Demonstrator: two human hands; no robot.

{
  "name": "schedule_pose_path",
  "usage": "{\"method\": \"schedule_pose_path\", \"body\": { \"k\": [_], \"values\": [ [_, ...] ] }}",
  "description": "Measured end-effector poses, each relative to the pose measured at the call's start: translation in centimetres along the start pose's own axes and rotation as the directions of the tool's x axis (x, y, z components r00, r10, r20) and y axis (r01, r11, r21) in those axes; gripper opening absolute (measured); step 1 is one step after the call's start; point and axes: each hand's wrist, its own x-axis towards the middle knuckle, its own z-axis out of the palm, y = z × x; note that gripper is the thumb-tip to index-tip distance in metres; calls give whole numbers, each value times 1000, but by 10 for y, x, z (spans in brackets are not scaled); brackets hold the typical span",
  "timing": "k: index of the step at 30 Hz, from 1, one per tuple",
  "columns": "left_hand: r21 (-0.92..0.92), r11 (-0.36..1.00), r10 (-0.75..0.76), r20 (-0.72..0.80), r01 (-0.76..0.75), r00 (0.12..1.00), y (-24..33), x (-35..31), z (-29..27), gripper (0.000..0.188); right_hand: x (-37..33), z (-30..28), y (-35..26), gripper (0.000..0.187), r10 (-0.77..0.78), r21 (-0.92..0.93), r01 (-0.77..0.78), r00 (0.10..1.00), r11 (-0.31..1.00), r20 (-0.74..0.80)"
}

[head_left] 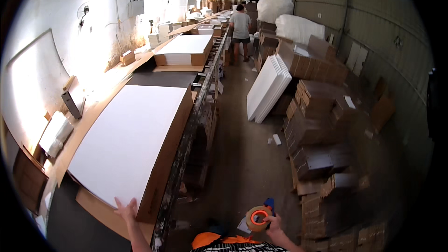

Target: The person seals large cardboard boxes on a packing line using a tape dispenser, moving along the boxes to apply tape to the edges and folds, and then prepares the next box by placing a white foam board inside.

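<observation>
My left hand (125,209) rests with its fingers spread at the near right corner of a large white panel (133,133). The panel lies flat in a brown cardboard carton (156,186), whose side wall runs along its right edge and whose flap sticks out at the near end. Away from the carton, over the floor on the right, my right hand (274,227) is closed on a tape dispenser (269,204) with blue parts. A roll of tan tape with an orange core sits in the dispenser. The palm side of my right hand is hidden.
The carton stands on a dark conveyor (161,79); another carton of white panels (186,44) is farther along. White boards (268,88) lean against stacked flattened cardboard (310,105) across the aisle. A person (241,25) stands far down the aisle. White scraps (277,139) lie on the floor.
</observation>
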Motion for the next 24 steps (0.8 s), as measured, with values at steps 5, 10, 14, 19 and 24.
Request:
{"method": "schedule_pose_path", "body": {
  "k": [5,10,14,19,24],
  "values": [
    [536,839,-60,-83,96,995,65,-45,4,107,77,98,-50,54,18,-123,16,963,992,270],
    [722,691,40,-96,42,995,37,-80,-34,103,161,226,-72,58,121,-85,-93,887,992,446],
    [762,646,-106,41,38,994,53,-98,-57,112,275,320,-71,47,155,17,-195,828,981,539],
    [860,361,27,-397,362,917,147,-134,26,83,419,478,-112,39,78,236,-233,847,943,525],
    [785,564,-9,-307,258,952,158,-123,154,86,549,601,-117,45,146,-4,-149,960,989,240]
  ]
}}
